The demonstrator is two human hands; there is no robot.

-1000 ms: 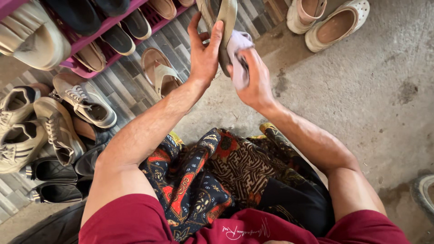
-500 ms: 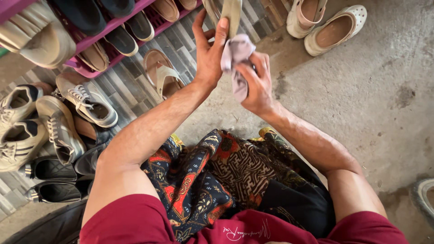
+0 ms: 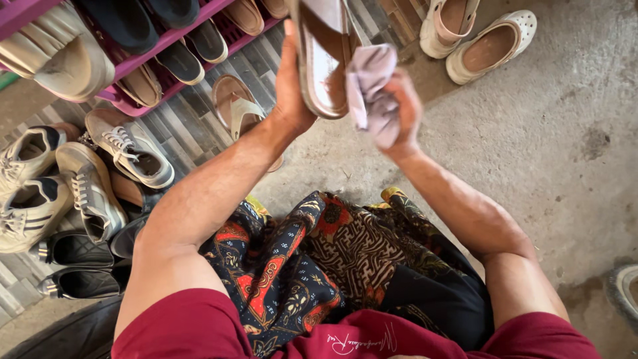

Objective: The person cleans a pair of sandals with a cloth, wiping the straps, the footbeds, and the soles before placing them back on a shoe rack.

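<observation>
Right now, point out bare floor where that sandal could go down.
Bare grey concrete floor lies right of the patterned cloth, below the cream clogs. Crowded: the left side, with white sneakers, black shoes and pink rack.

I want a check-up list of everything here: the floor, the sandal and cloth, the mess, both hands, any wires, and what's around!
Surface: grey concrete floor, stained; striped tiles by the rack.
Job's things: tan sandal held up, shiny footbed facing the camera; pale cloth bunched against its strap edge.
Clutter: matching sandal on the tiles; sneakers and black shoes in a heap.
Grippers: left hand grips the sandal; right hand clutches the cloth.
Cables: nothing seen.
Surroundings: pink shoe rack full of shoes; cream clogs; patterned wrap over the lap.
</observation>
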